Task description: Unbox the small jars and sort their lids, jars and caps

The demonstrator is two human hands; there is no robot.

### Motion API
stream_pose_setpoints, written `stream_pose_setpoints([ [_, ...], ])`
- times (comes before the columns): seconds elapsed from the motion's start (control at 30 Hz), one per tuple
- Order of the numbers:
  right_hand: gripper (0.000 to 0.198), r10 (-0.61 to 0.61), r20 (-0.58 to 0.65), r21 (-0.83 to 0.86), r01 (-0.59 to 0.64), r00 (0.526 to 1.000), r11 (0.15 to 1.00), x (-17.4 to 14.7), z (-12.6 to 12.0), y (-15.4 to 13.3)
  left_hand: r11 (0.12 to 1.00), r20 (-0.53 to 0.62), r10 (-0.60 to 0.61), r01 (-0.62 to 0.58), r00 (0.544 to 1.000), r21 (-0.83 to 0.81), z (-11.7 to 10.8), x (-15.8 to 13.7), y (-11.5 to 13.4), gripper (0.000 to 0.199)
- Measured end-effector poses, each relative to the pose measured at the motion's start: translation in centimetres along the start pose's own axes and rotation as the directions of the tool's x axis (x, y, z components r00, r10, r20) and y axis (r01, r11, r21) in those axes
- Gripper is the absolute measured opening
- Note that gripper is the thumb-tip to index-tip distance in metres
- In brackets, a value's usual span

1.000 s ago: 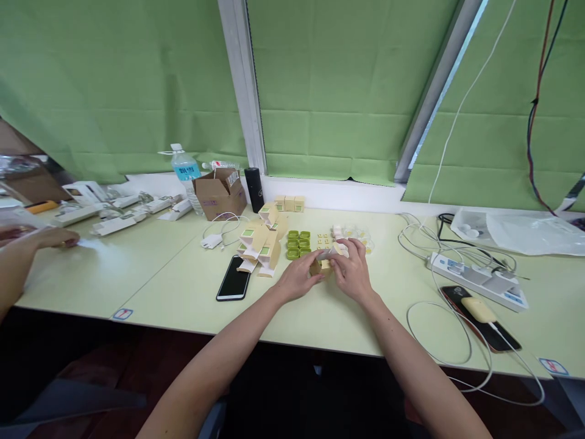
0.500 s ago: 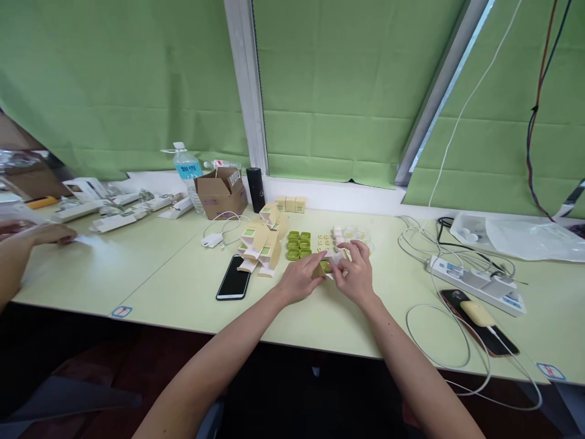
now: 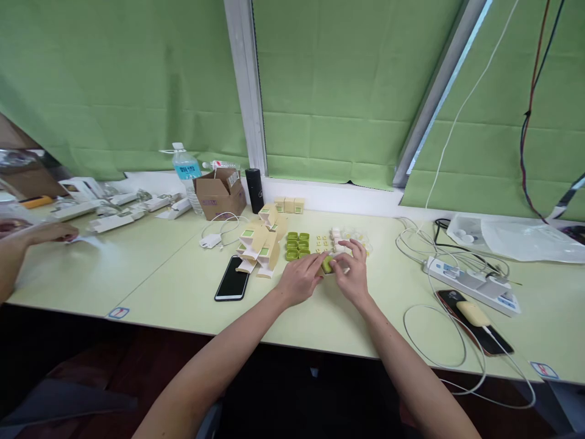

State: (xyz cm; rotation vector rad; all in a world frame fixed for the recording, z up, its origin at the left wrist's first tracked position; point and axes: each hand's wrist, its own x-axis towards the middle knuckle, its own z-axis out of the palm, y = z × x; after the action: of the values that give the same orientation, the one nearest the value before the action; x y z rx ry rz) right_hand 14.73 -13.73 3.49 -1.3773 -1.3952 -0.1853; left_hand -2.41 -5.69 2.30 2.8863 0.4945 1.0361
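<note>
Both hands meet over a small cardboard box, with a green square cup (image 3: 326, 264) showing between the fingers. My left hand (image 3: 297, 281) is closed around the box's left side. From the right, my right hand (image 3: 353, 273) pinches at the cup or box edge with thumb and forefinger; its other fingers are raised. Much of the box is hidden by the hands. Just behind them, several green cups (image 3: 297, 246) stand in two columns. Beside these lie small yellow pieces (image 3: 322, 242), pale pink pieces (image 3: 336, 238) and clear plastic pieces with yellow centres (image 3: 358, 235).
Open cream cartons (image 3: 258, 247) are piled left of the cups, near a black phone (image 3: 232, 279). Closed small boxes (image 3: 289, 205) stand behind. A power strip (image 3: 473, 285), cables and another phone (image 3: 478, 323) lie right. Another person's hand (image 3: 55, 231) is at far left.
The white flaps that stood up between my hands are less visible, and more of the green cup shows. My right hand has shifted slightly left and down.
</note>
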Motion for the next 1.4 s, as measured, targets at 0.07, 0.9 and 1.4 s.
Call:
stream_pose_setpoints([
  [0.07, 0.015, 0.089, -0.055, 0.186, -0.077, 0.995, 0.98, 0.3, -0.5, -0.2, 0.999, -0.036, -0.034, 0.034, 0.999, 0.018, -0.1, -0.1, -0.3, 0.072],
  [0.9, 0.012, 0.062, 0.433, -0.283, 0.07, 0.899, 0.957, -0.3, 0.2, 1.1, 0.844, -0.314, -0.478, 0.329, 0.82, -0.424, 0.1, 0.1, -2.6, 0.065],
  [1.4, 0.046, 0.206, 0.392, 0.325, -0.345, 0.896, 0.88, 2.5, 0.5, -2.1, 0.192, 0.086, -0.484, 0.201, 0.871, -0.96, -0.2, 1.0, -1.6, 0.076],
])
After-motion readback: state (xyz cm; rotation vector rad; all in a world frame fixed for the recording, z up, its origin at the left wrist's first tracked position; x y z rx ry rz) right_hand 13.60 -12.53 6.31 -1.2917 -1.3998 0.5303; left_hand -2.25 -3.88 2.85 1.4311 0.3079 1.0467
